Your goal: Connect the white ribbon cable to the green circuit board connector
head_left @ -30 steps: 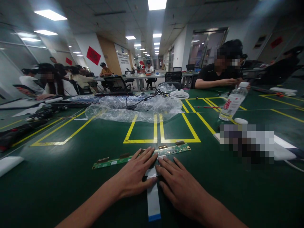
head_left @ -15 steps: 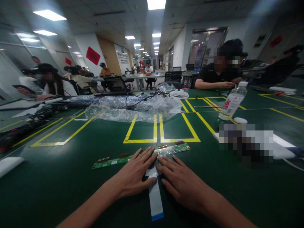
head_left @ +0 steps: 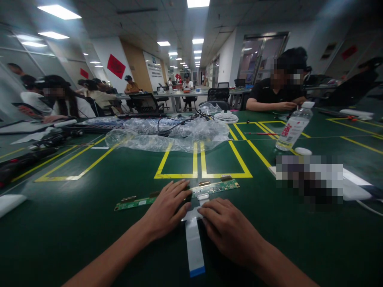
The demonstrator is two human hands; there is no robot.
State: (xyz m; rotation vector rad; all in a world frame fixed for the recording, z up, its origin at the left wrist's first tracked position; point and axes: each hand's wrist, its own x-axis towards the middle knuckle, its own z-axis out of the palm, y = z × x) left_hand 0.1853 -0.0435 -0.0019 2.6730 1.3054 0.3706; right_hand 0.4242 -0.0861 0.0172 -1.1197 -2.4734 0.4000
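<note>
A long narrow green circuit board [head_left: 215, 187] lies across the dark green table in front of me. A white flat ribbon cable [head_left: 194, 244] with a blue end runs from the board's middle toward me. My left hand [head_left: 166, 207] rests on the board left of the cable, fingers curled down over the board and the cable's upper end. My right hand [head_left: 227, 227] lies on the table right of the cable, its fingers bent and pressing on the cable's top beside the connector. Whether the cable is seated in the board is hidden by my fingers.
Crumpled clear plastic wrap [head_left: 167, 135] with black wires lies behind yellow floor-tape boxes [head_left: 197, 165]. A water bottle [head_left: 291, 129], a white lid [head_left: 303, 151] and a small white fan [head_left: 226, 118] stand at the right. Other people sit at the far and left sides.
Both hands have curled from flat and spread to bent fingers bunched over the cable's upper end at the board. The cable has shifted slightly.
</note>
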